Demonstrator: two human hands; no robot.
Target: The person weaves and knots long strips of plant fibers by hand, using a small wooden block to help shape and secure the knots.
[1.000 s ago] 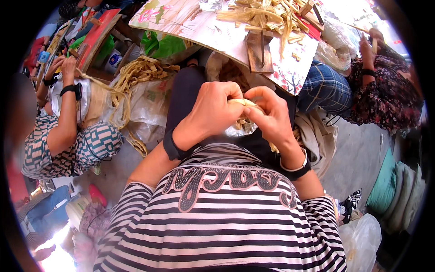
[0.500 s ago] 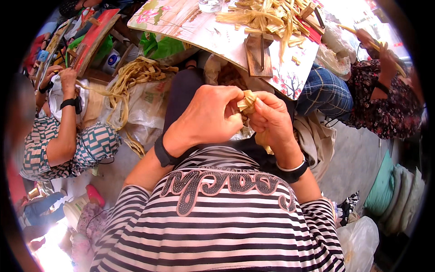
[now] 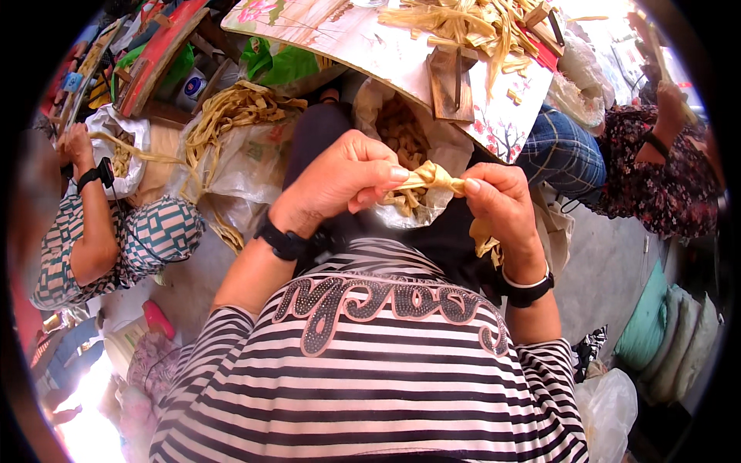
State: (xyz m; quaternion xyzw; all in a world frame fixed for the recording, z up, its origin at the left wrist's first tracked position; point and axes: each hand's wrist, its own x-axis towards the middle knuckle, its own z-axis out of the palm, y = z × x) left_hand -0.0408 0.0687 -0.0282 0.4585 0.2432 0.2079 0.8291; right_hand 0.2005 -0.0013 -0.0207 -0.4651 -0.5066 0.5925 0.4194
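Observation:
A limp yellow-tan strip [image 3: 434, 177] with a knot in its middle is stretched between my two hands, above my lap. My left hand [image 3: 343, 174] pinches one end between thumb and fingers. The other side of the knot is gripped by the thumb and fingers of my right hand [image 3: 505, 204]. Below that palm hangs a loose yellow length [image 3: 484, 238]. Under the strip, between my knees, stands a clear plastic bag [image 3: 450, 150] holding several pieces of similar colour.
Ahead is a floral-patterned table [image 3: 332, 35] with a heap of strips [image 3: 463, 27] and a wooden block with an upright metal piece [image 3: 451, 83]. More strips [image 3: 231, 116] lie over plastic at left. One person [image 3: 96, 231] sits left, others right. Stacked sacks [image 3: 671, 339] lie at far right.
My hands have moved apart, drawing the bunched strip out straight with a knot between them. The bag below now shows more. The left person's hands have shifted left.

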